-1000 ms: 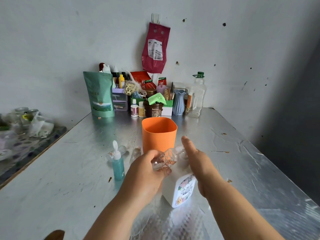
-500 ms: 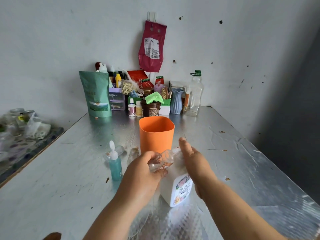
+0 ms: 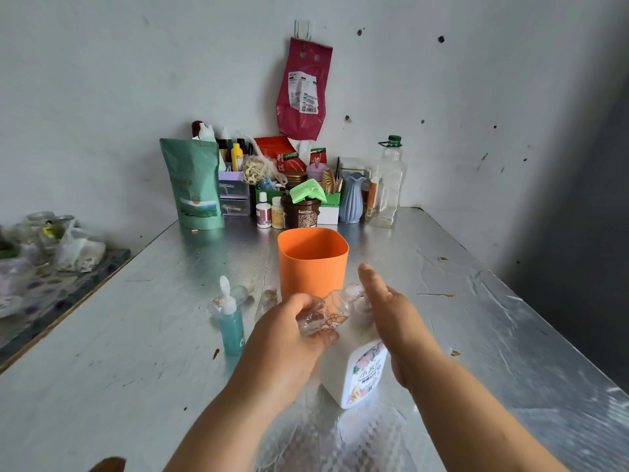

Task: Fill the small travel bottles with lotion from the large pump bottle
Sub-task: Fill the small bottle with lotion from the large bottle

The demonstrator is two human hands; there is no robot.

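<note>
Head view is showing the left hand [image 3: 289, 338] gripping a clear travel bottle [image 3: 323, 315]: the fingers are curling round its body, and the bottle is lying tilted, its neck pointing toward the right hand [image 3: 398, 321]. The right hand is staying flat, fingers straight and together, and it is resting on top of the large pump bottle [image 3: 350, 366]. The pump head is mostly hiding under this hand, so I cannot tell if it is going down. The white pump bottle is standing upright, just below and between both hands.

Both forearms are reaching forward from the lower edge, the right one coming in from the right side.

Just behind the hands an orange cup [image 3: 313, 264] is standing. To the left of the left hand a teal bottle [image 3: 232, 325] with a white cap is standing upright, and behind it two small clear bottles [image 3: 235, 294] are lying down. Everything is sitting on a silver foil-covered table [image 3: 119, 352]. Far behind the hands, by the wall, a green pouch [image 3: 194, 189] and a blue vase [image 3: 352, 197] are standing, and a red bag [image 3: 304, 90] is hanging above.
</note>
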